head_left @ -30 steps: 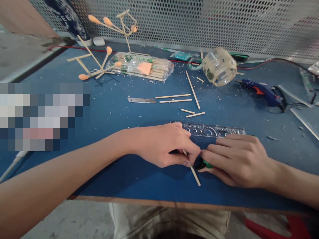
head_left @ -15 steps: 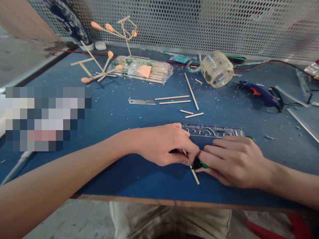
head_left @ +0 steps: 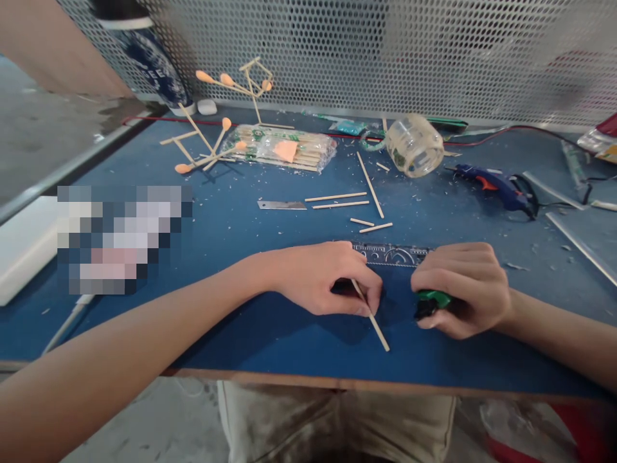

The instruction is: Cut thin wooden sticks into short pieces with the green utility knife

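My left hand is closed, pinching a thin wooden stick down on the blue table near the front edge; the stick's lower end pokes out toward me. A short way to the right, my right hand is curled round a small green and black cutter, clear of the stick. Just behind both hands lies a clear ruler, partly covered by my fingers.
Loose cut sticks and a bare blade lie mid-table. Further back are a bag of sticks, a stick model with orange tips, a glass jar on its side and a blue glue gun. Perforated metal panel behind.
My right hand has pulled the cutter away to the right, off the stick. My left hand keeps the stick pinned. The view has tilted up slightly.
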